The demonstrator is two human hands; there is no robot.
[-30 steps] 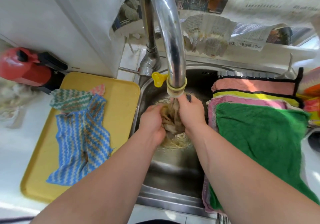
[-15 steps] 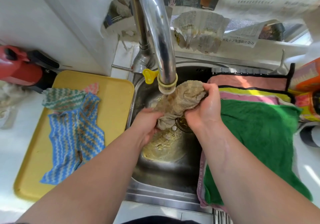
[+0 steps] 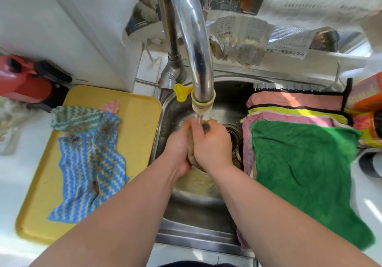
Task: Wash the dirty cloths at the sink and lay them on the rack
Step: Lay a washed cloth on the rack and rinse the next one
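Observation:
Over the steel sink (image 3: 198,231), my left hand (image 3: 177,144) and my right hand (image 3: 213,142) press together around a beige cloth (image 3: 190,146), which is bunched up and mostly hidden between them. Water runs from the tap (image 3: 198,55) onto my hands. A blue zigzag cloth (image 3: 91,167) with brown stains and a green zigzag cloth (image 3: 76,117) lie on the yellow tray (image 3: 136,126) at the left. On the rack (image 3: 287,87) at the right lie a green cloth (image 3: 306,173), a pink one (image 3: 293,102) and a yellow one (image 3: 297,113).
A red appliance (image 3: 24,80) stands at the far left by the wall. Newspaper (image 3: 237,35) hangs behind the tap. Orange packaging (image 3: 368,97) sits at the far right. Murky water pools on the sink bottom. The drain strainer (image 3: 233,134) is right of my hands.
Half a second ago the beige cloth was stretched between my hands toward the rack. Now both hands have come together under the tap, with the cloth bunched between them.

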